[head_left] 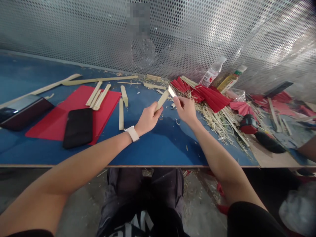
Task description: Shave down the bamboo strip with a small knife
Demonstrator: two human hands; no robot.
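Note:
My left hand (147,118) is closed around the near end of a flat, pale bamboo strip (163,99), which slants up and to the right. In my right hand (186,109) is a knife; its handle is hidden in my fist and the bright blade (172,91) points up and left, at the strip's far end. Whether the blade touches the strip, I cannot tell. Two short bamboo pieces (121,114) lie left of my left hand. Thin shavings (217,123) are heaped to the right of my right hand.
Red paper sheets (56,120) carry a black phone (78,127) and several bamboo pieces (101,97). Folded red paper (212,98) and two bottles (212,72) stand or lie at the back right. A perforated metal panel (98,36) closes off the blue table's (168,151) rear edge.

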